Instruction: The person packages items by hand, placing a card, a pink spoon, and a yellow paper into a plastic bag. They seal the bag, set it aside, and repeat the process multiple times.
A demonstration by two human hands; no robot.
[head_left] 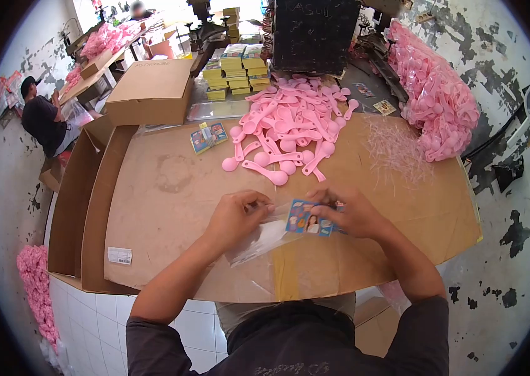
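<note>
My left hand point(238, 216) pinches the edge of a clear plastic bag point(259, 241) above the cardboard-covered table point(152, 219). To its right, my right hand point(346, 212) holds a blue printed card point(309, 219), fingers over its upper right part. The card's left edge overlaps the bag's mouth; whether it is inside cannot be made out. Beyond my hands lies a heap of pink plastic spoons point(290, 125). A small banded stack of printed cards point(208, 137) rests left of the heap.
A closed cardboard box point(150, 94) and card stacks point(235, 67) stand at the back. An open cardboard box point(83, 207) lines the left edge. Pink shreds point(396, 150) and a big bag of pink spoons point(437, 100) are at right. Another person point(46, 119) is far left.
</note>
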